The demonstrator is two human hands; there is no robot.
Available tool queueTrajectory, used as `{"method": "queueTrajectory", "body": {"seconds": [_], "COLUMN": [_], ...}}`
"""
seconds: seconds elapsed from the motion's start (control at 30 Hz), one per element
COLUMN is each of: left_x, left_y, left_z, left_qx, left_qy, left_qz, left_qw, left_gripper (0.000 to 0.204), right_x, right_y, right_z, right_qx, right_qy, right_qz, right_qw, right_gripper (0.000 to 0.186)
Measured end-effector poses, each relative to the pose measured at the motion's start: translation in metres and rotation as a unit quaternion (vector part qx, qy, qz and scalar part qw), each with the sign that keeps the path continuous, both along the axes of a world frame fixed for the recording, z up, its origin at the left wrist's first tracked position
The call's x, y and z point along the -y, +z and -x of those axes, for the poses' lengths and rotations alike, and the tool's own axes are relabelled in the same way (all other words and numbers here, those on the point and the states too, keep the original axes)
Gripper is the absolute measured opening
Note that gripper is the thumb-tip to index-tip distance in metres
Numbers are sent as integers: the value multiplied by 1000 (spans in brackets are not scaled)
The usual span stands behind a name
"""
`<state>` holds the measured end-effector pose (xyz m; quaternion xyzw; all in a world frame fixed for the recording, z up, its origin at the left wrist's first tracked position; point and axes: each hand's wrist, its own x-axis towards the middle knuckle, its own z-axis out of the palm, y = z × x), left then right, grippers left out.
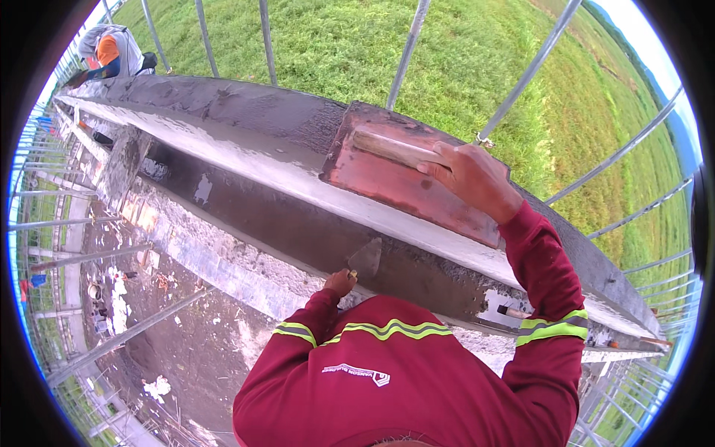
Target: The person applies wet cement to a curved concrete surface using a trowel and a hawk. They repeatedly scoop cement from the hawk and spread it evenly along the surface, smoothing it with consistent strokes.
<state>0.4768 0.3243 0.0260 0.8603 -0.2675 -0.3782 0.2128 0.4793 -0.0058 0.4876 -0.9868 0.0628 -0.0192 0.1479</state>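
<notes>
My right hand [480, 179] is closed round the wooden handle of a wide, reddish plastering float [417, 190]. The float lies flat over the wet grey mortar [283, 123] along the top of a concrete wall and overhangs the near side. Lower down, my left hand [341, 283] grips the handle of a small pointing trowel [367, 258]. Its metal blade points away from me, over the dark, wet channel [298, 231] between the wall top and the near ledge. Whether the blade touches the channel's surface I cannot tell.
Metal poles [408, 56] rise beyond the wall, with grass behind them. A co-worker [112, 52] bends over the wall's far left end. Left and below, poles [126, 335] cross above a dirt surface [186, 365] strewn with debris. A tool with a dark end [97, 134] rests at the upper left.
</notes>
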Motion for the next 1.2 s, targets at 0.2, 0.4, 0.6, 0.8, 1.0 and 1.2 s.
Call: {"method": "queueTrajectory", "body": {"seconds": [0.2, 0.4, 0.6, 0.8, 1.0, 1.2], "left_x": [-2, -3, -2, -1, 0, 0], "left_y": [1, -3, -3, 3, 4, 6], "left_z": [1, 1, -1, -1, 1, -3], "left_qx": [-19, -35, -34, -43, -38, -53], "left_qy": [13, 44, 40, 34, 45, 39], "left_qz": [-1, 25, 21, 4, 10, 9], "left_qw": [1000, 998, 998, 999, 998, 998], "left_gripper": [47, 46, 46, 47, 49, 50], "right_x": [-12, -59, -68, -31, -29, -79], "right_y": [-10, -26, -28, -9, -8, -27], "right_z": [-48, -179, -213, -91, -77, -230], "right_qx": [27, 72, 51, 13, 8, 56], "right_qy": [24, 124, 113, 83, 61, 145], "right_qz": [2, -21, -17, -16, 25, -31], "right_qw": [999, 989, 992, 996, 998, 987], "right_gripper": [48, 47, 48, 46, 47, 51]}}
